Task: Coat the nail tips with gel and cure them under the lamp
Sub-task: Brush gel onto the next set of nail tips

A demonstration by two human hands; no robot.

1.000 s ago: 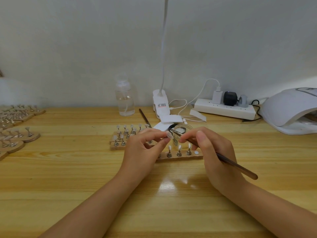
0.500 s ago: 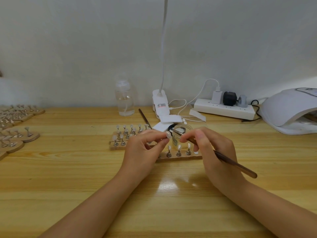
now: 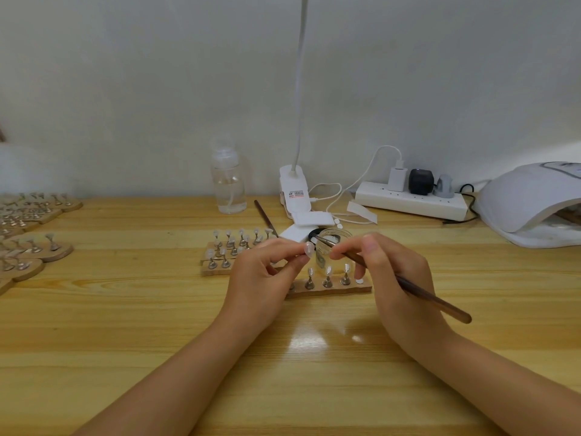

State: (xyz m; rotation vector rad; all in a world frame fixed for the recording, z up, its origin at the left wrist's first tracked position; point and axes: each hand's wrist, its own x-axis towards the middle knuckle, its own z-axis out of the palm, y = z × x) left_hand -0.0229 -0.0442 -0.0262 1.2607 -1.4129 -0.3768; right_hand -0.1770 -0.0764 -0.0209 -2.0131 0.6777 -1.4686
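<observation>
a: while the wooden table (image 3: 94, 357) fills most of the view, what stands at its far right edge?

b: the white curing lamp (image 3: 531, 202), its mouth facing left. beside it, against the wall, lies a white power strip (image 3: 408, 202) with plugs in it, then the clip base of a desk lamp (image 3: 294, 191) with its neck rising out of view, then a clear bottle (image 3: 228, 180).

a: and the hands?

b: both are raised over the middle of the table, close together but not touching. the left hand (image 3: 261, 278) pinches a single nail tip (image 3: 308, 248) between thumb and forefinger, held up just left of a small glass jar (image 3: 330, 250). the right hand (image 3: 396, 278) grips a brown brush (image 3: 434, 302) like a pen, handle trailing down to the right, bristle end reaching over the jar's rim, just beside the held tip. i cannot tell whether the bristles touch it.

a: where are the other tips?

b: on little metal stands on a wooden strip (image 3: 333, 287) right under the hands, three showing in a row. a second wooden block (image 3: 220, 267) of them sits just behind and left. more holders (image 3: 28, 247) crowd the far left edge. a spare brush (image 3: 264, 215) lies near the bottle.
</observation>
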